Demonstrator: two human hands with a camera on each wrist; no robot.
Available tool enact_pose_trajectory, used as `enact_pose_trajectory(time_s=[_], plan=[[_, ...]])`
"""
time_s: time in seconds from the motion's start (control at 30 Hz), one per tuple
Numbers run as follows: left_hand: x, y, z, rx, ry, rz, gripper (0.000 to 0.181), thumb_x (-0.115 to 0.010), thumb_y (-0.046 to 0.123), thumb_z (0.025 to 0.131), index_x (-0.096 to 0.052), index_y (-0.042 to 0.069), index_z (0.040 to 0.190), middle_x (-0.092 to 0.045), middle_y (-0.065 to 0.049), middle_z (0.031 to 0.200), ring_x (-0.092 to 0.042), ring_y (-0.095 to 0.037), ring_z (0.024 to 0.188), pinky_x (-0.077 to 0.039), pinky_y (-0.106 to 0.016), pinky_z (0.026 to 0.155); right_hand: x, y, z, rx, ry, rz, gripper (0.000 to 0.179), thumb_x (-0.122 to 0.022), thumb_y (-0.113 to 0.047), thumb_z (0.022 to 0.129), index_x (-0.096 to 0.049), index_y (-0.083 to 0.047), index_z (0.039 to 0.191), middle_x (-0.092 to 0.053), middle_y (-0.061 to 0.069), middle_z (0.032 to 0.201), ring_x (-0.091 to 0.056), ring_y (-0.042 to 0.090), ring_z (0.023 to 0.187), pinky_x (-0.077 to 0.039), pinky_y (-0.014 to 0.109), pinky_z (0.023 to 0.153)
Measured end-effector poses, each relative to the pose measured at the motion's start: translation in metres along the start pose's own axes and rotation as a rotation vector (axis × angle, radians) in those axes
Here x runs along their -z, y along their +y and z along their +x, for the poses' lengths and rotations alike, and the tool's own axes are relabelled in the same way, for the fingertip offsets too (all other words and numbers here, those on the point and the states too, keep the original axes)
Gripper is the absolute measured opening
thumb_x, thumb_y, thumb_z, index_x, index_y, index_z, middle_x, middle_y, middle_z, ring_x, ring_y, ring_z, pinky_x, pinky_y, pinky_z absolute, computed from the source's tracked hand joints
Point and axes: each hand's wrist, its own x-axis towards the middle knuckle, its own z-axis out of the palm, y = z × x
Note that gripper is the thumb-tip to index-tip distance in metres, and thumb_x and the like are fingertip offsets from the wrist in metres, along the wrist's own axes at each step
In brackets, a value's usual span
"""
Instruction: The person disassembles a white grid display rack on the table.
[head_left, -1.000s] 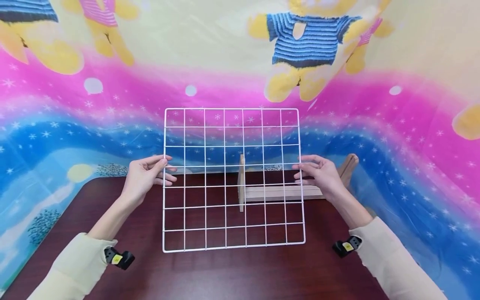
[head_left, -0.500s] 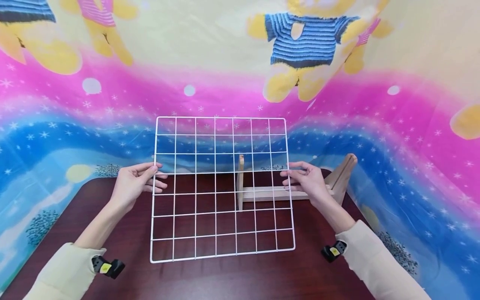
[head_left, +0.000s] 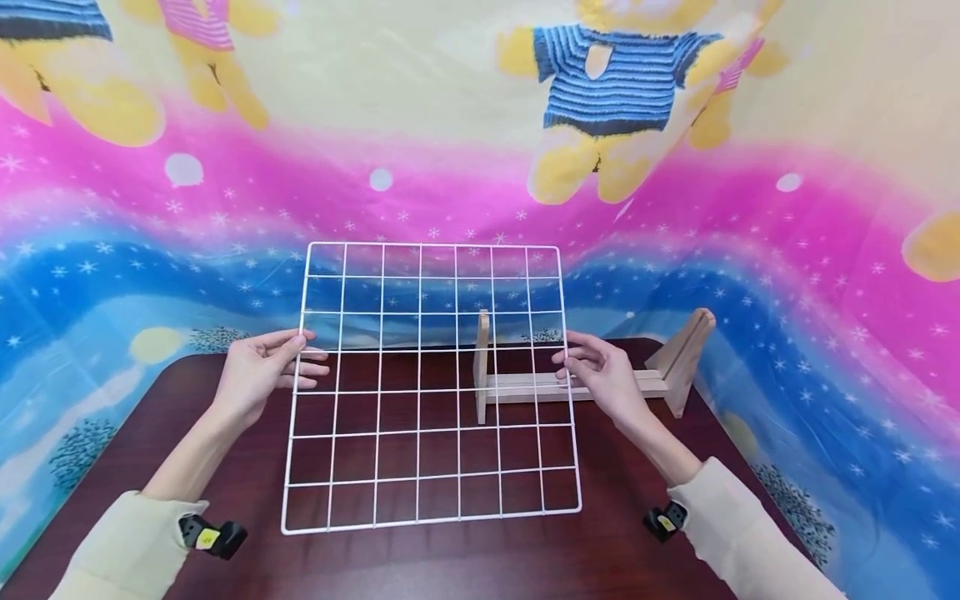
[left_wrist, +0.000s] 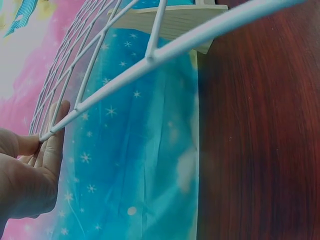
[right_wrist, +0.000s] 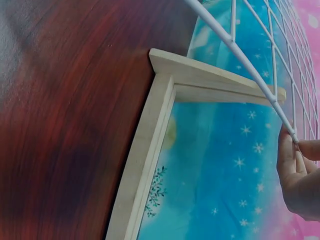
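Observation:
A white wire grid panel point(head_left: 420, 391) is held up in front of me, its top edge leaning away. My left hand point(head_left: 255, 372) pinches its left side wire between thumb and fingers; the left wrist view shows the thumb on one side of the wire and fingers behind it. On the opposite side wire, my right hand point(head_left: 606, 372) pinches at about the same height. Behind the panel stands a pale wooden stand point(head_left: 652, 382), with two upright end pieces joined by a low grooved bar. Its left upright point(head_left: 482, 367) shows through the grid.
Under everything lies a dark reddish-brown table point(head_left: 450, 567) with rounded back corners. A colourful cloth point(head_left: 420, 100) printed with bears and snowflakes hangs behind and along both sides. Black wrist cameras point(head_left: 212, 537) sit at both sleeve cuffs.
Both hands have carried the grid panel left and somewhat down, and its top edge tilts further back. More of the wooden stand's right end shows. The stand has stayed in place.

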Motion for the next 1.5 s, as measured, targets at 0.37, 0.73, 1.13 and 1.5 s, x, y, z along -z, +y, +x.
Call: enact_pose_trajectory(time_s=[0.37,0.73,1.13,1.5], plan=[[0.016,-0.003,-0.009,0.028,-0.007,0.013,0.014,-0.059,0.014,0.098,-0.070,0.009,0.104,-0.072,-0.018,0.089,-0.072,-0.027,0.075,-0.058,-0.042,0.066,-0.013,0.002,0.002,-0.030,-0.006,0.052,0.046,-0.057,0.008,0.093,-0.047,0.008,0.137,-0.064,0.032,0.105,-0.072,0.021,0.077,-0.057,0.045,0.074],[0.042,-0.005,-0.015,0.050,-0.015,0.061,0.016,-0.057,0.015,0.098,-0.071,0.013,0.105,-0.073,-0.013,0.090,-0.072,-0.027,0.076,-0.058,-0.042,0.066,-0.032,0.000,0.004,-0.088,-0.057,0.080,0.046,-0.058,0.007,0.093,-0.047,0.008,0.137,-0.064,0.031,0.107,-0.071,0.026,0.082,-0.057,0.043,0.076],[0.068,-0.006,-0.018,0.081,-0.028,0.086,0.016,-0.057,0.018,0.098,-0.072,0.017,0.104,-0.073,-0.010,0.091,-0.072,-0.027,0.071,-0.058,-0.041,0.064,-0.055,-0.003,0.005,-0.108,-0.112,0.140,0.049,-0.057,0.012,0.091,-0.045,0.009,0.138,-0.063,0.033,0.109,-0.072,0.022,0.081,-0.057,0.043,0.077],[0.091,-0.005,-0.017,0.083,-0.067,0.078,0.023,-0.052,0.012,0.101,-0.073,0.021,0.103,-0.074,-0.008,0.092,-0.072,-0.025,0.070,-0.058,-0.038,0.062,-0.078,-0.001,0.006,-0.099,-0.136,0.162,0.052,-0.058,0.013,0.089,-0.044,0.008,0.139,-0.062,0.034,0.109,-0.070,0.031,0.086,-0.058,0.041,0.077]])
